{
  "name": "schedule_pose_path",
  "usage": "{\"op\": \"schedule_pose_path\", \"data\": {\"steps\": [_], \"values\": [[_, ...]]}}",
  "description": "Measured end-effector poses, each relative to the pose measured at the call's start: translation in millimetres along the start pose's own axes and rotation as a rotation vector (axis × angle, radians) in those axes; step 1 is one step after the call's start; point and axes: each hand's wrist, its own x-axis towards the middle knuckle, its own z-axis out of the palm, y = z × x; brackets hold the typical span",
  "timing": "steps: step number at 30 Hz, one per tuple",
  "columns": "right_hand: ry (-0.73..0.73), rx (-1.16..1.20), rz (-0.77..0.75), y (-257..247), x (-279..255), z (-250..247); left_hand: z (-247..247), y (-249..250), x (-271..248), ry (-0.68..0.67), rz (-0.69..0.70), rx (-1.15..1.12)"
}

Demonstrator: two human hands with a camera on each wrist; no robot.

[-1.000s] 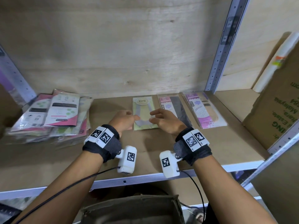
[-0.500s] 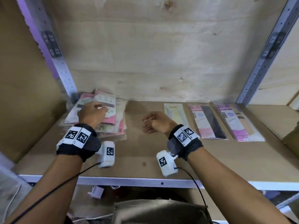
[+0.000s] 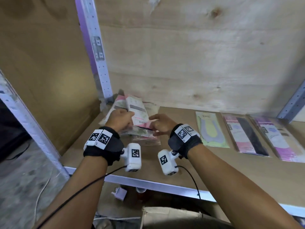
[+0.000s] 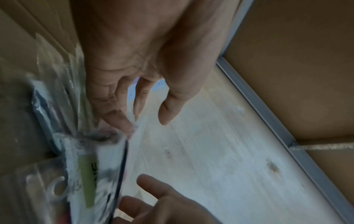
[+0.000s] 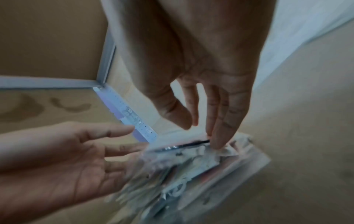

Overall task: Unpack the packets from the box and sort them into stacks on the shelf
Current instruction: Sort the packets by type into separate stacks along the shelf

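A loose pile of packets (image 3: pixel 142 134) lies at the back left of the wooden shelf (image 3: pixel 189 166). Its top pink-and-white packet (image 3: pixel 137 109) is tilted up. My left hand (image 3: pixel 122 119) is at the pile's left side, with straight fingers touching the packet edges (image 4: pixel 118 121). My right hand (image 3: pixel 158 124) is at the pile's right side, and its straight fingertips (image 5: pixel 218 142) touch the end of a thin dark-edged packet (image 5: pixel 182 146), thumb apart. Neither hand grips anything. Three packets lie singly to the right: yellow (image 3: pixel 211 129), pink and black (image 3: pixel 245 134), purple (image 3: pixel 277 138).
A perforated metal upright (image 3: pixel 97 52) stands just behind the pile, with a brown side panel (image 3: pixel 49 80) to its left. The shelf's metal front rail (image 3: pixel 148 183) runs below my wrists. A cardboard box (image 3: pixel 170 217) sits under the shelf.
Both hands left the yellow packet and moved left to the pile. The left hand reached it first, then the right hand came to its right edge. The top packet now tilts up.
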Motion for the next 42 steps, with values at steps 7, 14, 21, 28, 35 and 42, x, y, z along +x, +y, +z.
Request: {"op": "schedule_pose_path", "data": {"steps": [7, 14, 21, 28, 35, 42], "values": [[0.092, -0.395, -0.266, 19, -21, 1, 12, 7, -16, -0.187, -0.009, -0.203], [0.167, -0.211, -0.299, 29, -51, -31, 26, 8, -17, -0.038, 0.339, 0.242], [0.211, -0.096, -0.308, 26, -98, -100, 42, 25, -27, -0.018, 0.646, 0.581], [0.401, 0.390, -0.271, 26, -114, -139, 76, 17, -36, -0.358, 0.515, 0.279], [0.117, 0.529, -0.168, 56, -114, -117, 120, 1, -42, -0.261, 0.232, -0.145], [-0.046, 0.351, -0.140, 75, -118, -125, 115, 3, -28, -0.263, 0.071, -0.205]]}}
